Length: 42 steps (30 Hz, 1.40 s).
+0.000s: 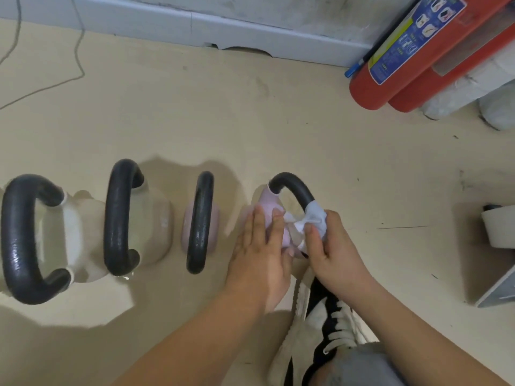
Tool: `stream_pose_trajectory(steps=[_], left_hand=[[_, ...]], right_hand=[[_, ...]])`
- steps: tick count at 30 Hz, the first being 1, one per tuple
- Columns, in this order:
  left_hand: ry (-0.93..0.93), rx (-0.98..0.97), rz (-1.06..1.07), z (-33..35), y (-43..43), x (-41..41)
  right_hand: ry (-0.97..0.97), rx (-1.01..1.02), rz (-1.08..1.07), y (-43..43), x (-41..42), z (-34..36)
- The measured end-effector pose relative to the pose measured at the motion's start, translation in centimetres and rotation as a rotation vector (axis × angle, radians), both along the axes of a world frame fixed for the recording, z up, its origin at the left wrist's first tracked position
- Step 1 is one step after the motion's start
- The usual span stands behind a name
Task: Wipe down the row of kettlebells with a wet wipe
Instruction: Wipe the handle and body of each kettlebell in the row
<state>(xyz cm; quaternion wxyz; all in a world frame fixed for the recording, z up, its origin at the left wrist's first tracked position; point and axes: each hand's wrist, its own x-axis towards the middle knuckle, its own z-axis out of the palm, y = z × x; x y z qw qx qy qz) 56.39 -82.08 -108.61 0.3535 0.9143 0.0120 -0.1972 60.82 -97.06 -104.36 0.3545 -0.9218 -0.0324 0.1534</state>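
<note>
Several kettlebells with black handles stand in a row on the beige floor. The rightmost one, a pink kettlebell [269, 203], has my left hand [260, 254] lying flat on its body with straight fingers. My right hand [331, 252] grips a white wet wipe [313, 218] wrapped round the near part of its black handle [292, 186]. To the left stand a second pink kettlebell [199, 221], a cream kettlebell [133, 218] and another cream one [41, 238] at the left edge.
Two red fire extinguishers [412, 57] lean at the wall, top right. A grey cable [78, 51] trails on the floor, top left. A white-and-grey object [498, 227] sits at the right edge. My black-and-white shoe [320, 327] is under my right arm.
</note>
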Motion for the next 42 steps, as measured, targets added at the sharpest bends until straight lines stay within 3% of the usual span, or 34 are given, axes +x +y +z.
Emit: stream_pose_trajectory(steps=[6,10,17,21,25,28,33,38,42], left_hand=[[-0.022,0.087,-0.15,-0.3,0.2,4.4],[-0.041,0.073,-0.056,-0.4,0.4,4.7],[-0.022,0.011,-0.002,-2.0,-0.1,4.3],[-0.099,0.075,-0.025,-2.7,0.2,3.8],[-0.115,0.11,-0.068,-2.3,0.1,4.1],[-0.106,0.1,-0.087,-2.0,0.1,4.6],[-0.079,0.137,-0.165,-1.8,0.2,4.8],[-0.082,0.076,-0.13,-1.7,0.2,5.8],[-0.071,0.073,-0.127,-1.8,0.1,5.8]], right_hand=[[0.161,0.069,-0.265,-2.2,0.5,-0.7],[0.145,0.083,-0.161,-1.8,1.2,-0.3],[0.234,-0.144,0.014,0.7,3.6,2.6],[0.133,-0.409,0.135,2.9,5.9,2.5],[0.208,-0.463,0.199,4.3,11.0,1.8],[0.296,-0.377,0.202,4.0,13.0,1.7],[0.351,-0.08,0.023,1.1,9.5,2.2],[0.161,-0.118,-0.096,-1.2,2.8,1.2],[0.184,-0.064,-0.249,-0.7,-1.4,0.3]])
